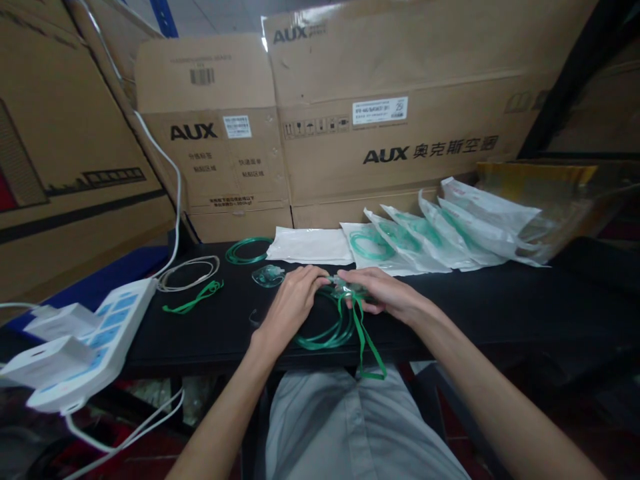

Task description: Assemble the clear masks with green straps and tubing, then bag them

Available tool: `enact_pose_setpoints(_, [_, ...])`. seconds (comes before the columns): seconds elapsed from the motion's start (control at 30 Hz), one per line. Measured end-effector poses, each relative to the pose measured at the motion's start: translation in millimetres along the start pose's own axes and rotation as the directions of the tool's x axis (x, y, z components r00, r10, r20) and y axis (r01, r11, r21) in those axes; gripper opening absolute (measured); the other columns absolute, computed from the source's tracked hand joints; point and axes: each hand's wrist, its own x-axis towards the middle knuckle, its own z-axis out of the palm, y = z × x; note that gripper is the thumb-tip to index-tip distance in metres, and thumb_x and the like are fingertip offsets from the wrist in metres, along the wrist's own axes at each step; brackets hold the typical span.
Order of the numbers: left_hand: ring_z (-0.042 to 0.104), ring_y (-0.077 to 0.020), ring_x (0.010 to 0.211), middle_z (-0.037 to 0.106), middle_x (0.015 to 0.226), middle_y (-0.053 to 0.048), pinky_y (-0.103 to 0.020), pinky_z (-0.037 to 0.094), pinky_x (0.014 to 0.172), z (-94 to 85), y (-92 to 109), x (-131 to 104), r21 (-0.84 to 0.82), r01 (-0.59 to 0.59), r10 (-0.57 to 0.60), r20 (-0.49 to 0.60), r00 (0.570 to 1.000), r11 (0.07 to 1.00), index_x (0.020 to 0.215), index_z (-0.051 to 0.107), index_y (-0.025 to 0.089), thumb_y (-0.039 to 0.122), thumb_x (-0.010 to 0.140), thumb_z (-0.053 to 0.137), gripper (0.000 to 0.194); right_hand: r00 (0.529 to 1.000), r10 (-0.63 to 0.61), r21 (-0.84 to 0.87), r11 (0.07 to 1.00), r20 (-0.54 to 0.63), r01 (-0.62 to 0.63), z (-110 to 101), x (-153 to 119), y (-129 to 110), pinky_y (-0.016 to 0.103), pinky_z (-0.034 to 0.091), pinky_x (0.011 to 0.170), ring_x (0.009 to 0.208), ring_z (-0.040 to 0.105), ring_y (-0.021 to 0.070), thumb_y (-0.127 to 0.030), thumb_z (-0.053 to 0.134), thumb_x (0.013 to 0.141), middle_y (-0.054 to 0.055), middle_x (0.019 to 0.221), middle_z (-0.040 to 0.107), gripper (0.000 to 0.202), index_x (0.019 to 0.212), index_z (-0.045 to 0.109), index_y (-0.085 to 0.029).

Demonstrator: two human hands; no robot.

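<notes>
Near the table's front edge, my right hand [383, 292] grips a clear green oxygen mask [345, 288], whose green elastic strap [367, 343] hangs down over the edge. My left hand [300, 293] pinches the connector end of the tubing against the mask; the fingers hide whether the two are joined. Beneath both hands lies a coil of green tubing [325, 341]. Just beyond my left hand rests another clear mask [269, 275], and a second coil of green tubing [247, 251] is behind it. A loose green strap [194, 297] lies to the left.
White pouches [310, 246] lie flat at the back, beside several clear-fronted pouches [373, 247] with green tubing inside. On the left are a white power strip [107, 340] with plugs and a coiled pale cord [189, 275]. Large cardboard boxes [325, 160] stand behind the black table [480, 313].
</notes>
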Motion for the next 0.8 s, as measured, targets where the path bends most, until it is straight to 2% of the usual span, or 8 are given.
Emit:
enact_pose_setpoints(0.2, [0.062, -0.0197, 0.094, 0.067, 0.098, -0.004, -0.031, 0.045, 0.083, -1.1, 0.6, -2.0, 0.014, -0.011, 0.011, -0.005, 1.000, 1.000, 0.106, 0.063, 0.019, 0.014, 0.101, 0.047, 0.018, 0.988, -0.153, -0.083, 0.985, 0.006, 0.153, -0.5, -0.4, 3.9, 0.020, 0.018, 0.036, 0.039, 0.035, 0.0044, -0.056, 0.064, 0.087, -0.002, 0.061, 0.058, 0.042, 0.082, 0.062, -0.015])
enact_pose_setpoints(0.33, [0.062, -0.0208, 0.091, 0.066, 0.096, -0.005, -0.032, 0.045, 0.081, 0.0, -1.0, -2.7, 0.038, -0.005, 0.006, -0.011, 1.000, 0.999, 0.107, 0.064, 0.019, 0.010, 0.099, 0.048, 0.020, 0.955, -0.294, -0.314, 0.911, -0.033, 0.269, 0.3, 0.0, 4.8, 0.022, 0.030, 0.043, 0.044, 0.043, 0.0079, -0.058, 0.060, 0.090, -0.004, 0.061, 0.055, 0.042, 0.093, 0.069, -0.017])
enact_pose_setpoints(0.4, [0.063, -0.0210, 0.093, 0.067, 0.097, -0.005, -0.032, 0.046, 0.082, 0.3, -2.7, -2.7, 0.040, -0.006, 0.006, -0.010, 1.000, 0.999, 0.108, 0.064, 0.019, 0.008, 0.098, 0.048, 0.022, 0.909, -0.415, -0.487, 0.803, -0.041, 0.344, 1.4, -1.9, 3.6, 0.024, 0.042, 0.056, 0.059, 0.058, 0.0128, -0.054, 0.058, 0.094, 0.000, 0.074, 0.066, 0.038, 0.098, 0.070, -0.018])
enact_pose_setpoints(0.5, [0.063, -0.0207, 0.094, 0.067, 0.098, -0.005, -0.032, 0.046, 0.083, 0.1, -5.9, -2.6, 0.039, -0.010, 0.010, 0.001, 1.000, 0.999, 0.109, 0.064, 0.018, 0.006, 0.097, 0.047, 0.024, 0.810, -0.586, -0.749, 0.523, 0.031, 0.407, 3.8, -6.0, 2.3, 0.029, 0.047, 0.079, 0.089, 0.068, 0.0210, -0.042, 0.058, 0.098, 0.006, 0.099, 0.073, 0.029, 0.111, 0.070, -0.019])
enact_pose_setpoints(0.6, [0.063, -0.0207, 0.091, 0.067, 0.095, -0.004, -0.032, 0.046, 0.081, -0.2, -8.9, -3.1, 0.045, -0.019, 0.018, 0.025, 1.000, 0.999, 0.107, 0.065, 0.019, 0.007, 0.098, 0.047, 0.024, 0.795, -0.591, -0.925, 0.212, 0.136, 0.316, 4.8, -9.3, 2.0, 0.031, 0.048, 0.076, 0.091, 0.069, 0.0249, -0.035, 0.053, 0.101, 0.011, 0.103, 0.072, 0.030, 0.123, 0.065, -0.019])
enact_pose_setpoints(0.67, [0.063, -0.0207, 0.090, 0.067, 0.094, -0.004, -0.031, 0.046, 0.079, 0.5, -10.0, -3.4, 0.048, -0.026, 0.024, 0.040, 0.999, 0.999, 0.105, 0.065, 0.019, 0.009, 0.098, 0.048, 0.021, 0.804, -0.568, -0.952, 0.113, 0.173, 0.285, 3.5, -10.6, 1.8, 0.031, 0.049, 0.073, 0.090, 0.070, 0.0259, -0.034, 0.050, 0.102, 0.012, 0.105, 0.071, 0.031, 0.126, 0.063, -0.019])
enact_pose_setpoints(0.73, [0.064, -0.0205, 0.090, 0.067, 0.095, -0.004, -0.031, 0.047, 0.080, 2.0, -10.2, -3.2, 0.044, -0.028, 0.027, 0.041, 0.999, 0.999, 0.107, 0.065, 0.019, 0.011, 0.099, 0.048, 0.020, 0.802, -0.572, -0.938, 0.154, 0.172, 0.311, 0.9, -11.7, 1.6, 0.032, 0.050, 0.079, 0.097, 0.070, 0.0267, -0.034, 0.052, 0.101, 0.012, 0.110, 0.072, 0.032, 0.127, 0.062, -0.018])
enact_pose_setpoints(0.8, [0.064, -0.0199, 0.093, 0.067, 0.097, -0.004, -0.031, 0.047, 0.082, 3.6, -9.8, -2.9, 0.035, -0.028, 0.027, 0.032, 0.999, 0.999, 0.109, 0.064, 0.020, 0.012, 0.100, 0.047, 0.021, 0.803, -0.579, -0.896, 0.268, 0.143, 0.353, -2.3, -12.6, 1.4, 0.034, 0.049, 0.088, 0.105, 0.069, 0.0275, -0.035, 0.056, 0.099, 0.012, 0.116, 0.072, 0.032, 0.125, 0.063, -0.017])
